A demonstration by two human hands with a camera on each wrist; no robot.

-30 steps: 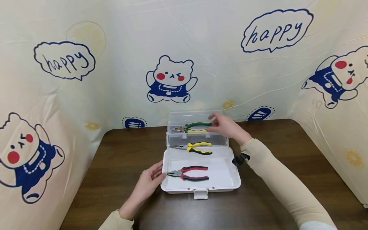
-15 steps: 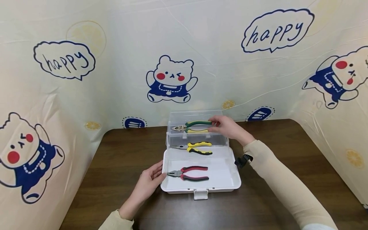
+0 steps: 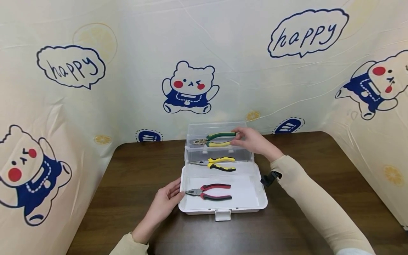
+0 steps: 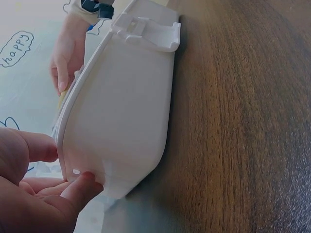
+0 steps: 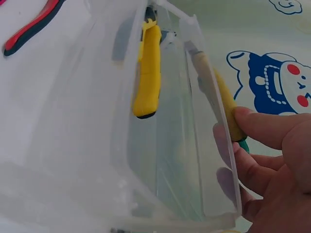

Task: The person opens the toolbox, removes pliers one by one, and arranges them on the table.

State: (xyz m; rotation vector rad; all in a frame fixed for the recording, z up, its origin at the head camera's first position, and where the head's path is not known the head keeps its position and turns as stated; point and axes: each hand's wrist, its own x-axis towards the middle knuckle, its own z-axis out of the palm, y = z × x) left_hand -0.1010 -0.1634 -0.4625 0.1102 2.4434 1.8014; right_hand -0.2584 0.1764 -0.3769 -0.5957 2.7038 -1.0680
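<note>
An opened toolbox (image 3: 250, 198) has a white front half and clear plastic trays folded out behind. My left hand (image 3: 165, 200) holds its left rim; the left wrist view shows fingertips at the rim and against the outer wall (image 4: 116, 102). At the rear tray, my right hand (image 3: 253, 140) pinches the handle ends of green-and-yellow pliers (image 3: 221, 135), jaws pointing left. The right wrist view shows thumb and fingers around a yellow handle (image 5: 227, 104). Yellow-and-black long-nose pliers (image 3: 221, 160) lie in the middle tray. Red-and-black pliers (image 3: 216, 186) lie in the white half.
A white latch (image 3: 222, 215) hangs at the toolbox's front. The brown wooden table (image 3: 127, 177) extends on both sides. A printed cloth (image 3: 137, 71) with bears rises behind the table's back edge. A black device (image 3: 271, 178) is strapped on my right wrist.
My right fingers have come down closer around the green-and-yellow handles, and those pliers have shifted slightly right. My left hand, the toolbox and the other pliers have stayed put.
</note>
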